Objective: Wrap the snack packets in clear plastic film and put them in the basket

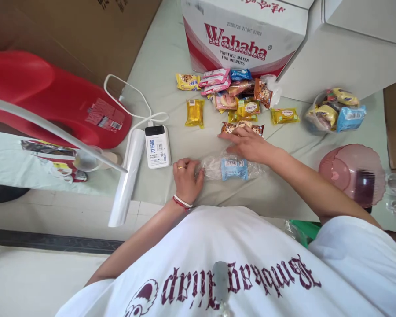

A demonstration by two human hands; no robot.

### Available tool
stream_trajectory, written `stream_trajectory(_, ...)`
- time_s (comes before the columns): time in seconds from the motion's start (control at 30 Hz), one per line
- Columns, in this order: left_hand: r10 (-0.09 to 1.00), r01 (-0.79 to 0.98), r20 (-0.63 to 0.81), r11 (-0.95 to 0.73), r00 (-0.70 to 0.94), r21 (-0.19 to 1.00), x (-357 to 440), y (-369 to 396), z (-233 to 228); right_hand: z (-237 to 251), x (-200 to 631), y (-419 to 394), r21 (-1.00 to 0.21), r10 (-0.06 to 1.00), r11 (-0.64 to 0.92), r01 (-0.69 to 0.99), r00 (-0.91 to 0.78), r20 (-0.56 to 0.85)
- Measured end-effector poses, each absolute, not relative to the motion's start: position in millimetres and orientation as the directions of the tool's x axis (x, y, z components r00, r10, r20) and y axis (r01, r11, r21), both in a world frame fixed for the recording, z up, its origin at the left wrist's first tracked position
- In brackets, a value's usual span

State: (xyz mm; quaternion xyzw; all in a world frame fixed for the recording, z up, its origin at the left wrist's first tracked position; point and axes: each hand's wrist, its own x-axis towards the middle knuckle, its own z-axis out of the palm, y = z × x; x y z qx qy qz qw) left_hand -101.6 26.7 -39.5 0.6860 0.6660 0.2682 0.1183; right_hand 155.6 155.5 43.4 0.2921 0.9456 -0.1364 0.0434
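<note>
On the table in front of me lies a clear plastic bag (211, 167) with a light-blue snack packet (234, 169) in or on it; I cannot tell which. My left hand (185, 179) has its fingers curled at the bag's left end, thumb and fingertips closed on the plastic. Fingers apart, my right hand (247, 143) reaches over a brown snack packet (258, 129) and covers its middle. Whether it grips that packet is hidden. Just beyond is a pile of wrapped snacks (247, 106), with a yellow packet (195, 113) to its left and another yellow packet (285, 116) to its right.
A Wahaha water carton (240, 48) stands behind the pile. To the right are a clear bowl of snacks (323, 116) and a pink ribbed bowl (333, 169). Leftward sit a white power bank (157, 149) with cable, a plastic roll (127, 180) and a red jug (53, 92).
</note>
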Motion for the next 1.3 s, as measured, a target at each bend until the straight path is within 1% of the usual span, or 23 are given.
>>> stream_trajectory(0.1,0.956,0.857,0.293,-0.149,-0.003,0.494,-99,22,-35,38,143,178,-0.309,0.488,0.81,0.499,-0.865,-0.12)
stream_trajectory(0.17,0.944,0.852,0.322,-0.225,0.072,0.472,-96,19,-34,39,134,192,-0.347,0.455,0.814,0.465,-0.883,-0.115)
stream_trajectory(0.23,0.937,0.836,0.309,-0.298,0.164,0.461,-91,18,-35,40,124,204,-0.366,0.443,0.806,0.466,-0.884,-0.149)
stream_trajectory(0.3,0.927,0.813,0.273,-0.36,0.256,0.457,-85,21,-35,40,112,213,-0.36,0.467,0.781,0.51,-0.86,-0.205)
stream_trajectory(0.37,0.911,0.789,0.244,-0.409,0.331,0.458,-78,27,-34,38,102,219,-0.324,0.523,0.743,0.586,-0.81,-0.266)
stream_trajectory(0.4,0.908,0.782,0.241,-0.418,0.343,0.463,-74,31,-33,37,98,220,-0.295,0.557,0.721,0.627,-0.778,-0.291)
stream_trajectory(0.43,0.913,0.782,0.24,-0.407,0.33,0.473,-71,36,-33,37,95,220,-0.26,0.592,0.7,0.665,-0.744,-0.31)
stream_trajectory(0.5,0.944,0.794,0.236,-0.324,0.232,0.515,-66,45,-33,39,91,215,-0.174,0.657,0.669,0.723,-0.684,-0.316)
stream_trajectory(0.57,0.977,0.807,0.194,-0.181,0.083,0.563,-62,55,-34,46,91,204,-0.094,0.707,0.651,0.753,-0.648,-0.283)
stream_trajectory(0.63,0.993,0.823,0.109,-0.029,-0.04,0.567,-61,63,-37,55,93,185,-0.049,0.733,0.643,0.764,-0.633,-0.249)
stream_trajectory(0.7,0.994,0.836,0.011,0.087,-0.111,0.541,-63,71,-39,64,96,160,-0.056,0.726,0.649,0.759,-0.639,-0.254)
stream_trajectory(0.8,0.991,0.828,-0.076,0.137,-0.114,0.544,-73,81,-39,63,102,114,-0.112,0.672,0.673,0.731,-0.668,-0.321)
stream_trajectory(0.87,0.992,0.801,-0.063,0.125,-0.109,0.586,-84,83,-36,52,107,84,-0.131,0.663,0.671,0.73,-0.669,-0.336)
stream_trajectory(0.97,0.992,0.691,-0.004,0.091,-0.127,0.717,-98,77,-26,25,116,50,-0.151,0.717,0.635,0.757,-0.651,-0.248)
stream_trajectory(1.0,0.993,0.624,-0.022,0.091,-0.117,0.776,-100,73,-20,15,118,42,-0.17,0.739,0.619,0.767,-0.642,-0.202)
stream_trajectory(1.07,0.993,0.464,-0.119,0.118,-0.029,0.878,-97,66,-9,-1,122,31,-0.231,0.777,0.585,0.778,-0.619,-0.116)
stream_trajectory(1.13,0.976,0.352,-0.192,0.144,0.105,0.925,-84,61,0,-11,125,24,-0.33,0.806,0.547,0.769,-0.59,-0.04)
stream_trajectory(1.17,0.968,0.339,-0.192,0.128,0.161,0.932,-75,59,3,-14,127,22,-0.398,0.815,0.531,0.748,-0.579,-0.001)
stream_trajectory(1.23,0.96,0.397,-0.137,0.03,0.244,0.917,-55,61,4,-17,133,19,-0.554,0.837,0.49,0.673,-0.54,0.084)
stream_trajectory(1.27,0.955,0.453,-0.1,-0.039,0.28,0.891,-46,63,3,-18,136,17,-0.633,0.864,0.447,0.633,-0.488,0.122)
stream_trajectory(1.3,0.947,0.517,-0.067,-0.112,0.316,0.849,-37,66,1,-19,140,16,-0.708,0.905,0.377,0.598,-0.4,0.144)
